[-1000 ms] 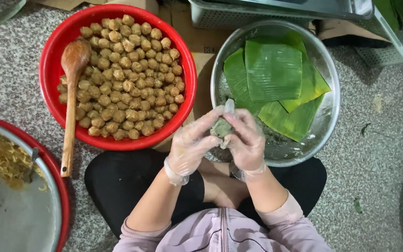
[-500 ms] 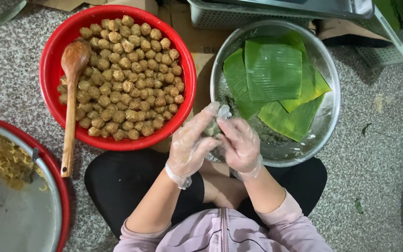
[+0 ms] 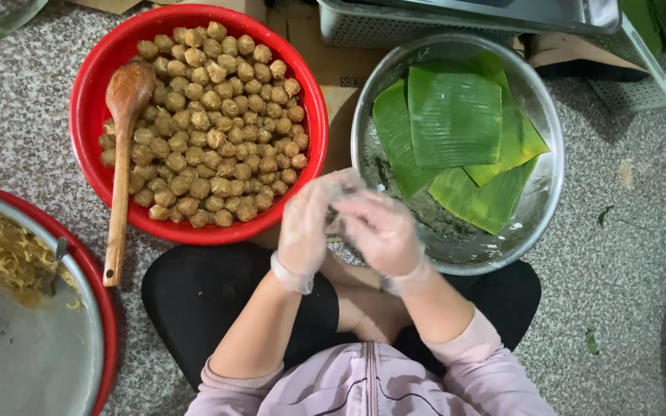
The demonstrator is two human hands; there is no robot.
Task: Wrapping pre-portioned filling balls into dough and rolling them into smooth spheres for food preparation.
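Observation:
Both my hands wear thin clear gloves and meet over my lap at the near rim of a metal bowl [image 3: 550, 192]. My left hand [image 3: 308, 225] and my right hand [image 3: 383, 231] are cupped together around a small grey-green lump of dough [image 3: 334, 218]. The lump is mostly hidden by my fingers. The hands are blurred. The bowl holds several cut green banana leaves [image 3: 456, 115] lying over grey dough smeared on its bottom. A red basin [image 3: 86, 100] to the left is full of small brown filling balls [image 3: 217, 131].
A long wooden spoon [image 3: 121, 162] rests in the red basin with its handle over the near rim. A metal tray in a red rim [image 3: 100, 323] at the left holds yellow shreds [image 3: 9, 254]. Plastic crates stand behind the bowl. The floor is speckled stone.
My hands have closed more tightly over the dough lump and shifted slightly nearer to me; the lump shows less than before. Bowls and spoon have not moved.

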